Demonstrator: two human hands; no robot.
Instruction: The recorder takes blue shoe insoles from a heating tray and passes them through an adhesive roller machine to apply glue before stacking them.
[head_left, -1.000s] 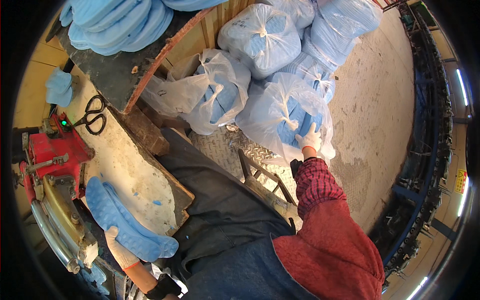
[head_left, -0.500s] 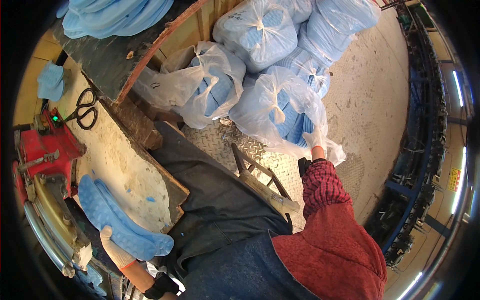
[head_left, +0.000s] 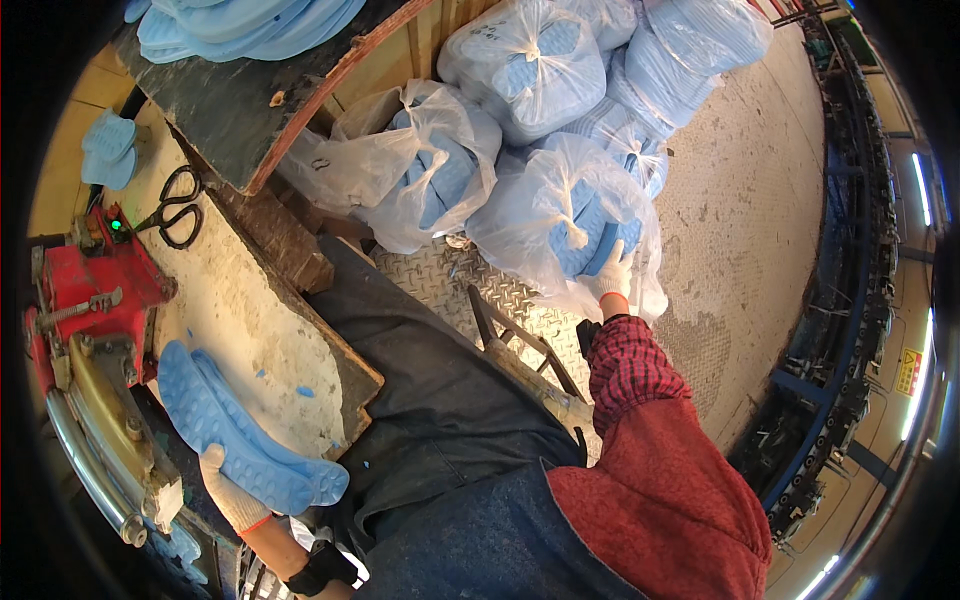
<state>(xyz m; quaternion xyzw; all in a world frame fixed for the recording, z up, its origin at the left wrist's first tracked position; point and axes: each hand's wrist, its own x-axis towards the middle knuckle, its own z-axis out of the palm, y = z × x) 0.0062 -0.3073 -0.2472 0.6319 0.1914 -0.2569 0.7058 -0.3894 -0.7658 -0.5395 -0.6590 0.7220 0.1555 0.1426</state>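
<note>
My left hand point(head_left: 232, 495), in a white knitted glove, grips a pair of light-blue foam shoe soles point(head_left: 235, 425) over the near end of the bench. Its thumb lies on the dimpled face; the other fingers are hidden beneath. Reaching out to the right, my gloved right hand point(head_left: 612, 272) is at the mouth of a clear plastic bag point(head_left: 520, 225). Its fingers are closed around the edge of a blue sole point(head_left: 603, 248), next to more soles stacked inside the bag.
Several filled bags point(head_left: 525, 75) lie beyond on the floor. Left are a red machine point(head_left: 105, 275), black-handled scissors point(head_left: 178, 215) and a worn bench point(head_left: 235, 300) with blue scraps. Soles point(head_left: 240, 25) are piled on a dark board point(head_left: 230, 110). A stool-like frame point(head_left: 530, 360) stands near my legs.
My right hand has moved slightly left and farther away, tilting the sole's edge in the bag's mouth. The left hand keeps its hold on the soles. The view has shifted a little.
</note>
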